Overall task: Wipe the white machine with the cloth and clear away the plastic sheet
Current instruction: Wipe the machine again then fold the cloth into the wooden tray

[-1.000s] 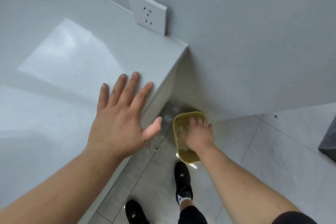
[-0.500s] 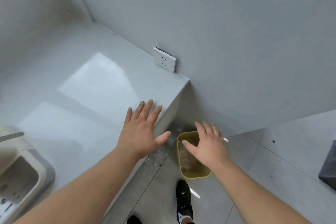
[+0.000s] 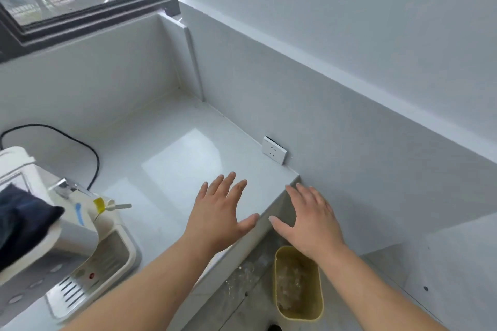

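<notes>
The white machine stands at the left of the white counter, with a dark blue cloth lying on its top. Crumpled clear plastic sheet lies inside a yellow bin on the floor below the counter's right end. My left hand hovers flat over the counter near its right edge, fingers spread, holding nothing. My right hand is raised above the bin, beside the counter's corner, also spread and empty.
A white wall socket sits on the grey wall just above the counter's far right corner. A black cable runs behind the machine. A dark-framed window is at the back. Grey floor tiles surround the bin.
My right hand has come up out of the yellow bin, leaving the plastic inside, and now hangs open above it. My view has lifted, bringing the machine, cloth and window into sight.
</notes>
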Available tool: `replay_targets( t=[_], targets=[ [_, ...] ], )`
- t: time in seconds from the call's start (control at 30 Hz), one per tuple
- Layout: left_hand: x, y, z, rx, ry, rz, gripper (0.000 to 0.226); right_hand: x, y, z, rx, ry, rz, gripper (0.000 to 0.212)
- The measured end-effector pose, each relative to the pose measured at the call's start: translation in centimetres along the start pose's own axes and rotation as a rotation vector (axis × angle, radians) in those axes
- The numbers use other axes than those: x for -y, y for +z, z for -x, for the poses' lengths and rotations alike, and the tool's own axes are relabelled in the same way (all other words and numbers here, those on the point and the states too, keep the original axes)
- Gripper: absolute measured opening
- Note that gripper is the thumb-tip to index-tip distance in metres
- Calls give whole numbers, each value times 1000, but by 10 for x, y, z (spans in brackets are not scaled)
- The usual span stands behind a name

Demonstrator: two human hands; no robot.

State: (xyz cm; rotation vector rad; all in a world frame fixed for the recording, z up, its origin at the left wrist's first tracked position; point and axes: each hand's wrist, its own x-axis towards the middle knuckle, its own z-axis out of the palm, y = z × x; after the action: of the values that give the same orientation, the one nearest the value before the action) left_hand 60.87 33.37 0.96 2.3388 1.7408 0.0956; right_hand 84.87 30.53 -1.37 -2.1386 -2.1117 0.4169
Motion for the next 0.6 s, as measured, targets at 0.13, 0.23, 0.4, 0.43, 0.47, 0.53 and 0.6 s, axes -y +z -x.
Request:
replay_targets(
  t=[0.13,0.23,0.4,0.43,0.47,0.53,0.6],
  targets=[
    [4,-43,9,-96,-47,-3,90,32,-39,-10,-30,-104,-4,94],
    [10,-71,16,-153,-73,-8,90,56,-63,-16,-63,-164,-11,95],
    [29,-113,32,-233,-114,-23,89,98,-96,-25,-121,-253,2,96],
    [33,-121,36,-249,-123,-27,89,107,-101,-26,-129,-263,-1,97],
    [38,-127,40,-264,-130,-31,89,116,-104,-26,-133,-273,-4,97],
    [49,-140,51,-283,-142,-38,89,136,-111,-26,-138,-302,-10,97],
    [62,-151,63,-300,-163,-43,88,158,-116,-25,-146,-341,-17,96]
  ],
)
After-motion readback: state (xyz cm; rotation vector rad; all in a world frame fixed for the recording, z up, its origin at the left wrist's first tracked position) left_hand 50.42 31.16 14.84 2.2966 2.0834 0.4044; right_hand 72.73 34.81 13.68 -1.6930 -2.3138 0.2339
